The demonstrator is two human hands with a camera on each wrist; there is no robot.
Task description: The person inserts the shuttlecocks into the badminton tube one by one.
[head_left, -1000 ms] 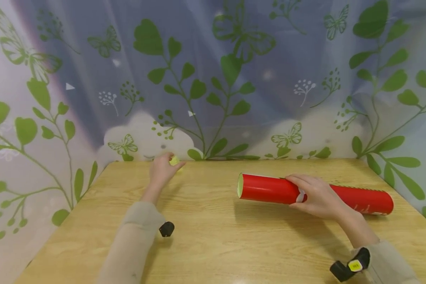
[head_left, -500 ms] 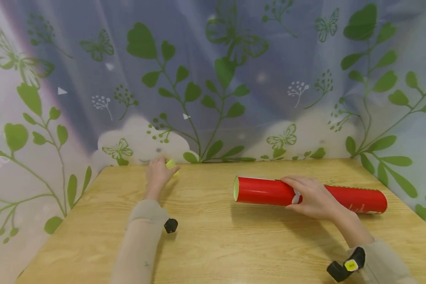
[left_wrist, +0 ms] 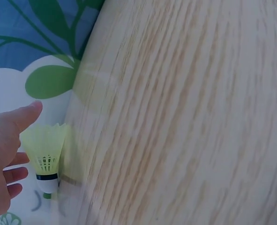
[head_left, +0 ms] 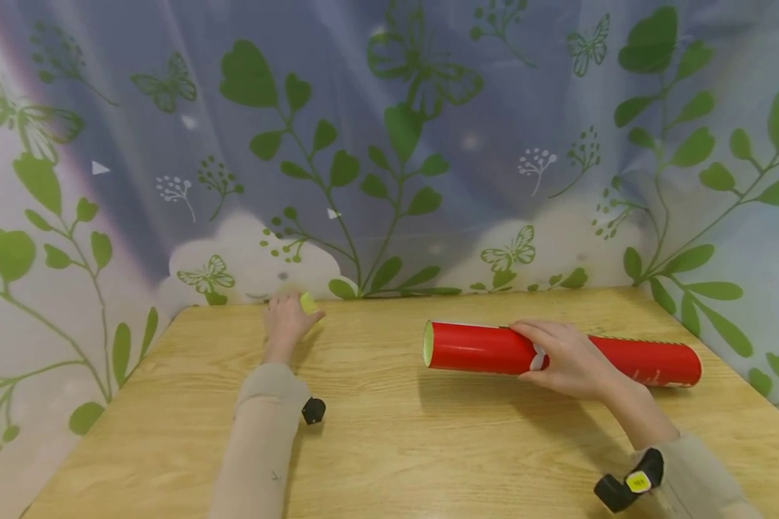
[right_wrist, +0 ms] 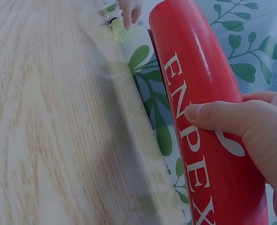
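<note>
At the table's back left, a yellow shuttlecock (left_wrist: 44, 150) with a white base and black band lies near the wall edge, base pointing left. My left hand (head_left: 287, 318) is around it, thumb spread away from the skirt, fingers extending beside it on the far side. In the right wrist view the shuttlecock (right_wrist: 120, 30) shows just beside that hand's fingertips. My right hand (head_left: 571, 360) grips the middle of a red shuttlecock tube (head_left: 470, 347) lettered ENPEX (right_wrist: 199, 70). Its left end is uncapped and raised above the table; the right end sits low over the wood.
The wooden table (head_left: 376, 432) reaches back to a curtain (head_left: 298, 144) printed with green leaves and butterflies, which also closes in both sides. Black wrist cameras hang at both sleeves.
My left thumb has come away from the shuttlecock, which now rests lower by the back edge. My right hand and the red tube hold nearly still; the head view has turned slightly right.
</note>
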